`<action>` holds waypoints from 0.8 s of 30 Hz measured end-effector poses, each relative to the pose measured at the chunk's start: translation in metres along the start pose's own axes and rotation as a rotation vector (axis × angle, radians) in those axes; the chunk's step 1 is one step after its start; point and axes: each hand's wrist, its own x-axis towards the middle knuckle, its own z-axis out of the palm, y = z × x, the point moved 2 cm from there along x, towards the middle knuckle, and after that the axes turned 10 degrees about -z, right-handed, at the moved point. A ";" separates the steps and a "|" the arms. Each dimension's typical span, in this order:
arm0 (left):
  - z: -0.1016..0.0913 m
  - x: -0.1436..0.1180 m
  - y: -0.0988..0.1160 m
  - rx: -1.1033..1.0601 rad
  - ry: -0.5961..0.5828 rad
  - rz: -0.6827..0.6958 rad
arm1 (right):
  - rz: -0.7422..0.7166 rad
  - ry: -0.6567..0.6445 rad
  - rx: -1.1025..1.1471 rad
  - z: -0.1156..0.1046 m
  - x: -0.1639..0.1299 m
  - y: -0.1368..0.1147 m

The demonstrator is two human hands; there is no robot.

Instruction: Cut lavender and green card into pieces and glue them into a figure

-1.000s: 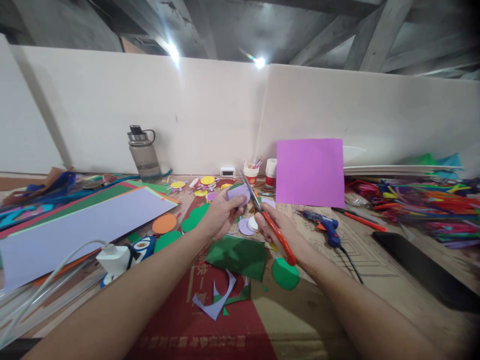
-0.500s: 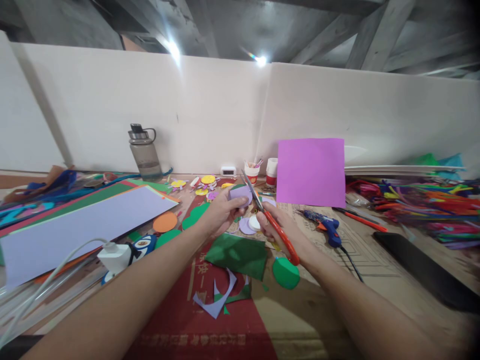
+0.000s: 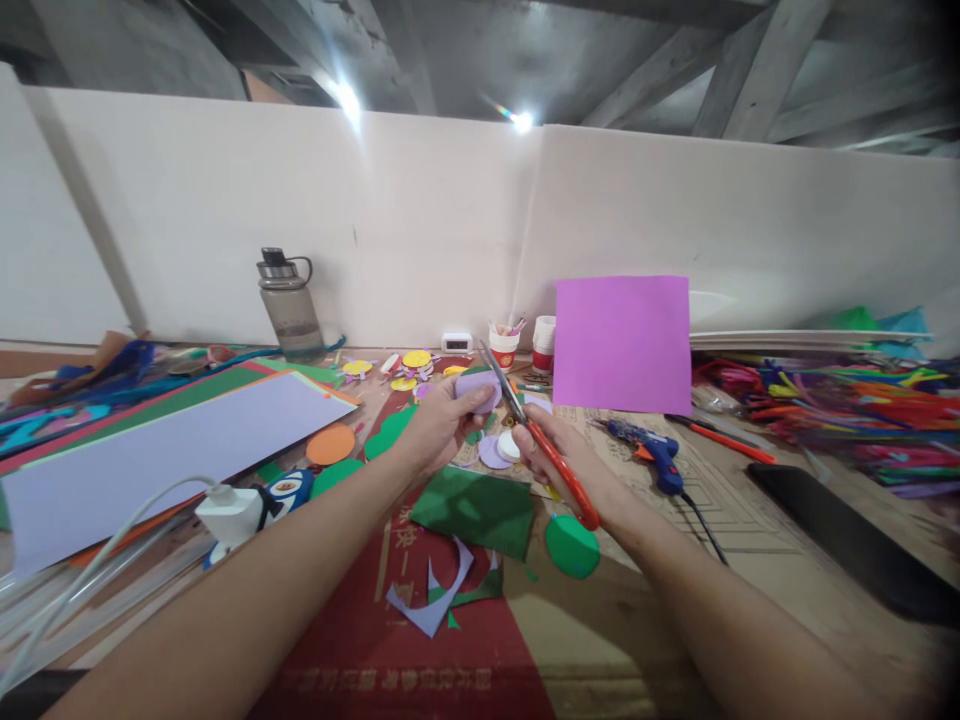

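My left hand (image 3: 442, 425) pinches a small rounded lilac foam piece (image 3: 474, 390) above the middle of the table. My right hand (image 3: 559, 452) is closed around the red handles of a pair of scissors (image 3: 551, 455), whose blades point up and away, close to the right edge of the lilac piece. Below the hands lie a dark green sheet (image 3: 476, 508), a lilac offcut (image 3: 436, 592) with a curved cut-out, and a green disc (image 3: 571, 546). A white disc (image 3: 508, 446) overlaps a lilac disc (image 3: 491, 455) between the hands.
A glue gun (image 3: 656, 455), a utility knife (image 3: 720, 437) and a black phone-like slab (image 3: 847, 540) lie at right. A purple sheet (image 3: 622, 345) leans on the wall. At left stand a water bottle (image 3: 289, 305), long lilac sheets (image 3: 180, 460) and a white plug (image 3: 226, 512).
The lilac piece in my left hand has turned and shifted slightly left. My right hand and the scissors have hardly moved.
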 end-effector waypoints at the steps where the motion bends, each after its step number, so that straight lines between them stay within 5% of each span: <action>1: 0.000 0.000 0.000 0.016 -0.006 -0.003 | -0.005 -0.003 -0.016 -0.001 0.000 -0.001; 24: -0.007 0.004 0.011 0.221 -0.174 -0.045 | -0.017 -0.024 -0.067 -0.006 -0.002 0.004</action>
